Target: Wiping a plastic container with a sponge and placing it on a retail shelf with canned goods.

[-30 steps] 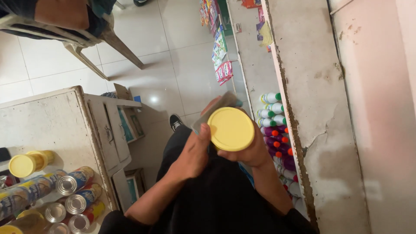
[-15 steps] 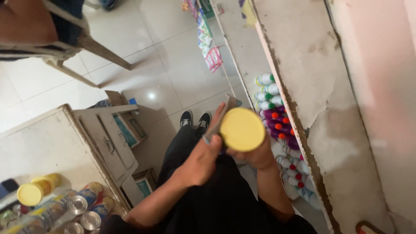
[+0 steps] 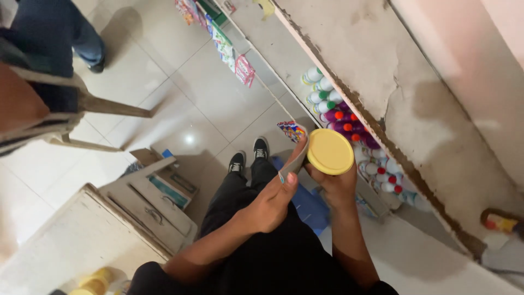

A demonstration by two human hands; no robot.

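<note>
right hand (image 3: 337, 188): fingers clenched round a can (image 3: 330, 153) from below, thumb on its near side; only the yellow lid shows, body hidden in the grip
can position: mid-frame, held in the air in front of the torso, above the knees, just beside the lower shelf (image 3: 382, 199)
can axis: long axis runs about straight along the view line, lid end pointing up at the camera, base end down toward the floor; lid looks like a near-full circle, so tilt is slight
left hand (image 3: 270, 205): fingers pinching a grey-backed label strip (image 3: 297, 158), thumb on top
label strip: narrow, long axis runs diagonally from the left thumb up to the can's left edge, touching the can there; printed side barely seen
body: person in black trousers and black shoes (image 3: 248, 155), on pale tile floor (image 3: 180, 93)
shelf contents: white, purple and red-capped bottles (image 3: 341, 114) in rows just behind the can
top-left: wooden chair (image 3: 82, 104), another person's jeans leg (image 3: 65, 33)
bottom-left: beige cabinet (image 3: 103, 229), yellow lids (image 3: 93, 284) on it
</note>
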